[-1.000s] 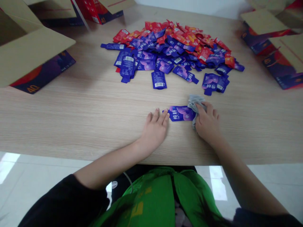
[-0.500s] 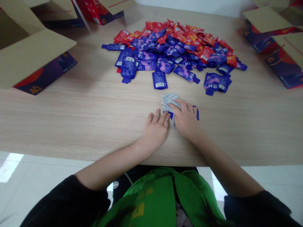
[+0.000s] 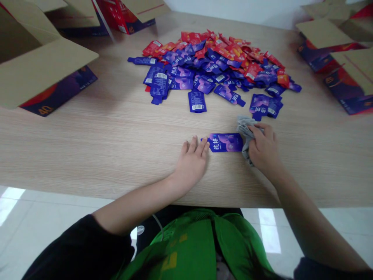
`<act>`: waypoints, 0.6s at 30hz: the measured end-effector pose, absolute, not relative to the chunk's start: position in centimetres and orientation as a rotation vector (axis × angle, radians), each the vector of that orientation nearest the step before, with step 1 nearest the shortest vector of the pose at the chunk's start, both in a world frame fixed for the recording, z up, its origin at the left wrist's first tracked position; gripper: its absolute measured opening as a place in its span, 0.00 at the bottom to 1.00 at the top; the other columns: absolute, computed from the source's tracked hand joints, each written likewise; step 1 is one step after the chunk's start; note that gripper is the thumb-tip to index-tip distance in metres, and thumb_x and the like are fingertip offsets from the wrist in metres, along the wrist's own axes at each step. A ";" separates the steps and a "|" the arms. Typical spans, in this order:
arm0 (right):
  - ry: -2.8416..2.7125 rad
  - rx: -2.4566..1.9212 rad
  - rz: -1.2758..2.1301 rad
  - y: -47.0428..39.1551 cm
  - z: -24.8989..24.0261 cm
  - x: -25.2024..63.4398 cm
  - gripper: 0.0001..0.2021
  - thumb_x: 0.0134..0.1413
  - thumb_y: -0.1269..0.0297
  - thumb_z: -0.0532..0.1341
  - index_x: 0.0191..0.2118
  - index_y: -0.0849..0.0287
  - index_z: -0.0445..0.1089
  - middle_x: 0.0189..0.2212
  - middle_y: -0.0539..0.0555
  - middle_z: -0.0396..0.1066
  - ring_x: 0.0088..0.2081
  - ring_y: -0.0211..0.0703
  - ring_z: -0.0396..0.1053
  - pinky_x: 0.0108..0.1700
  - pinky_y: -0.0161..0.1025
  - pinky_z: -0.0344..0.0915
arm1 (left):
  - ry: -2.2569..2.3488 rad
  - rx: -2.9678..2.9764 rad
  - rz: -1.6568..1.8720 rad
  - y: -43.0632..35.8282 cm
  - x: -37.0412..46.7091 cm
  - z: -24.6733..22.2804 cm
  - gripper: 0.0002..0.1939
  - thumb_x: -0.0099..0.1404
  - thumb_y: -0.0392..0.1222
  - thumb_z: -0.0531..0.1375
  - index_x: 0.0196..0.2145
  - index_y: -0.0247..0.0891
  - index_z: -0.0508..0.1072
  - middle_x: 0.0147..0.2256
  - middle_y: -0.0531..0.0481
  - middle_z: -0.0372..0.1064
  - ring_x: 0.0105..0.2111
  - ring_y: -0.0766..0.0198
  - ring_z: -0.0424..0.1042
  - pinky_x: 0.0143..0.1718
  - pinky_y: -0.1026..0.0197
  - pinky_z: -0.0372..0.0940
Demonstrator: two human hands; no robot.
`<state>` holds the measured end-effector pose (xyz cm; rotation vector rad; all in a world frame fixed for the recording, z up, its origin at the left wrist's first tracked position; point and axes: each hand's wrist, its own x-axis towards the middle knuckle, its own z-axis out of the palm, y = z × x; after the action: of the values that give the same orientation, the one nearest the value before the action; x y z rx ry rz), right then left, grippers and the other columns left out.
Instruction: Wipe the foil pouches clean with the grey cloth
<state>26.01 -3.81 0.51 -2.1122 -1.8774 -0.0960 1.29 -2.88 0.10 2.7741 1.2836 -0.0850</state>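
Note:
A blue-purple sachet (image 3: 229, 142) lies flat on the table, its narrow neck pointing left. The fingertips of my left hand (image 3: 194, 157) press on that neck, fingers stretched out and slightly apart. At the sachet's right end, my right hand (image 3: 264, 147) is closed on a crumpled grey cloth (image 3: 247, 134). The cloth touches or nearly touches the sachet's right edge. Beyond my hands lies a heap of sachets, red ones (image 3: 230, 49) mostly at the back and blue ones (image 3: 182, 72) in front.
Open cardboard boxes stand at the left (image 3: 58, 93), back left (image 3: 128, 17) and right (image 3: 349, 91) of the table. A single blue sachet (image 3: 197, 102) lies in front of the heap. The table's front edge (image 3: 221, 206) runs close to my body.
My right hand has slid the cloth to the right along the sachet, uncovering its printed face. My left hand has stayed on the neck.

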 end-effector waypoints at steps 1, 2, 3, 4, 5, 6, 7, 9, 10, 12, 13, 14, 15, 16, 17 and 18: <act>-1.883 -2.051 -0.109 -3.4 0.9 25.0 0.25 0.63 0.70 0.49 0.62 0.58 0.70 0.61 0.66 0.63 0.57 0.62 0.65 0.55 0.59 0.65 | 1.284 2.773 -0.077 -2.9 1.3 0.1 0.30 0.74 0.30 0.47 0.71 0.29 0.60 0.73 0.39 0.52 0.71 0.37 0.55 0.64 0.36 0.61; -1.906 -1.992 -0.113 -3.1 1.3 23.8 0.26 0.63 0.70 0.49 0.63 0.57 0.69 0.62 0.65 0.63 0.57 0.61 0.65 0.55 0.59 0.64 | 1.282 2.774 -0.070 -2.9 1.3 0.1 0.29 0.74 0.30 0.47 0.71 0.29 0.60 0.73 0.39 0.52 0.71 0.37 0.55 0.64 0.36 0.61; -1.945 -1.940 -0.107 -2.8 1.4 22.4 0.26 0.63 0.71 0.50 0.64 0.56 0.68 0.63 0.65 0.63 0.57 0.60 0.65 0.55 0.58 0.64 | 1.281 2.775 -0.065 -2.9 1.3 0.1 0.29 0.75 0.30 0.47 0.71 0.29 0.60 0.73 0.39 0.52 0.71 0.36 0.55 0.64 0.36 0.61; -1.990 -1.903 -0.095 -2.5 1.4 21.0 0.27 0.63 0.72 0.50 0.65 0.55 0.68 0.63 0.64 0.63 0.57 0.60 0.65 0.54 0.57 0.64 | 1.281 2.775 -0.064 -2.9 1.3 0.0 0.29 0.75 0.31 0.47 0.71 0.28 0.60 0.73 0.39 0.51 0.71 0.36 0.55 0.64 0.36 0.61; -2.041 -1.886 -0.080 -2.3 1.3 19.7 0.27 0.63 0.72 0.50 0.66 0.55 0.67 0.64 0.64 0.62 0.57 0.60 0.64 0.55 0.57 0.63 | 1.283 2.774 -0.069 -2.9 1.2 0.0 0.28 0.76 0.32 0.47 0.71 0.28 0.60 0.73 0.39 0.52 0.71 0.36 0.55 0.64 0.36 0.61; -2.107 -1.875 -0.063 -2.1 0.9 18.6 0.27 0.64 0.71 0.50 0.66 0.55 0.67 0.65 0.64 0.62 0.57 0.60 0.64 0.55 0.56 0.62 | 1.287 2.770 -0.076 -2.9 1.2 0.0 0.28 0.76 0.33 0.47 0.71 0.28 0.61 0.72 0.39 0.53 0.71 0.36 0.54 0.65 0.36 0.61; -2.174 -1.866 -0.051 -2.0 0.5 17.7 0.26 0.65 0.70 0.51 0.66 0.54 0.67 0.66 0.63 0.62 0.57 0.60 0.64 0.55 0.56 0.61 | 1.290 2.766 -0.080 -2.8 1.2 -0.1 0.27 0.77 0.34 0.47 0.71 0.28 0.61 0.72 0.38 0.54 0.71 0.37 0.54 0.65 0.36 0.60; -2.271 -1.871 -0.047 -1.9 -0.3 16.8 0.26 0.66 0.68 0.52 0.67 0.54 0.67 0.68 0.62 0.62 0.57 0.60 0.64 0.54 0.56 0.60 | 1.290 2.758 -0.074 -2.8 1.2 -0.2 0.27 0.78 0.35 0.47 0.70 0.29 0.62 0.71 0.38 0.56 0.71 0.38 0.55 0.66 0.37 0.60; -2.287 -1.888 -0.059 -2.0 -0.5 16.8 0.26 0.66 0.67 0.52 0.67 0.54 0.66 0.68 0.62 0.61 0.56 0.61 0.64 0.54 0.57 0.60 | 1.289 2.757 -0.062 -2.8 1.1 -0.2 0.27 0.78 0.34 0.48 0.70 0.30 0.62 0.71 0.39 0.57 0.71 0.39 0.55 0.66 0.37 0.60; -2.253 -1.955 -0.104 -2.4 -0.8 17.6 0.27 0.65 0.67 0.52 0.68 0.56 0.65 0.68 0.63 0.61 0.56 0.62 0.63 0.53 0.58 0.60 | 1.280 2.761 -0.036 -2.8 1.0 -0.1 0.27 0.77 0.33 0.48 0.71 0.32 0.62 0.72 0.40 0.55 0.71 0.40 0.55 0.66 0.38 0.60; -2.216 -1.995 -0.130 -2.7 -0.8 18.3 0.28 0.65 0.67 0.52 0.69 0.57 0.64 0.68 0.64 0.60 0.56 0.63 0.63 0.53 0.59 0.60 | 1.275 2.765 -0.027 -2.8 1.0 -0.1 0.28 0.76 0.32 0.48 0.71 0.32 0.62 0.72 0.41 0.54 0.71 0.40 0.55 0.65 0.38 0.61; -2.177 -2.034 -0.154 -3.0 -0.8 19.0 0.28 0.65 0.67 0.52 0.69 0.57 0.64 0.68 0.65 0.60 0.55 0.64 0.63 0.52 0.60 0.61 | 1.272 2.767 -0.022 -2.8 0.9 -0.1 0.28 0.76 0.31 0.48 0.71 0.33 0.62 0.72 0.42 0.54 0.71 0.40 0.56 0.65 0.38 0.61; -2.141 -2.069 -0.173 -3.4 -0.8 19.8 0.28 0.64 0.67 0.51 0.69 0.57 0.64 0.68 0.66 0.60 0.55 0.65 0.63 0.52 0.61 0.61 | 1.270 2.768 -0.020 -2.8 0.9 -0.1 0.28 0.75 0.30 0.48 0.71 0.32 0.62 0.72 0.42 0.53 0.71 0.39 0.56 0.65 0.38 0.61; -2.108 -2.101 -0.183 -3.8 -0.9 20.7 0.28 0.64 0.66 0.51 0.68 0.57 0.64 0.68 0.67 0.60 0.54 0.66 0.63 0.51 0.62 0.62 | 1.269 2.768 -0.021 -2.8 0.9 -0.1 0.29 0.75 0.30 0.48 0.71 0.32 0.61 0.72 0.42 0.53 0.71 0.39 0.56 0.65 0.38 0.62; -2.077 -2.133 -0.187 -4.2 -0.9 21.6 0.28 0.64 0.66 0.50 0.68 0.57 0.64 0.67 0.67 0.60 0.54 0.66 0.63 0.50 0.62 0.62 | 1.268 2.766 -0.023 -2.8 1.0 -0.1 0.29 0.75 0.30 0.48 0.71 0.31 0.61 0.72 0.41 0.53 0.71 0.39 0.56 0.65 0.37 0.62; -2.051 -2.164 -0.184 -4.6 -1.0 22.5 0.28 0.64 0.66 0.50 0.68 0.58 0.64 0.67 0.68 0.60 0.53 0.66 0.63 0.49 0.63 0.63 | 1.268 2.763 -0.025 -2.8 1.0 -0.1 0.29 0.75 0.30 0.48 0.71 0.30 0.60 0.72 0.41 0.53 0.71 0.38 0.56 0.65 0.37 0.61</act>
<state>22.54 -4.60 -1.04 -2.1637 -2.0513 -0.1844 0.99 -2.82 -0.14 2.7633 1.2683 -0.0249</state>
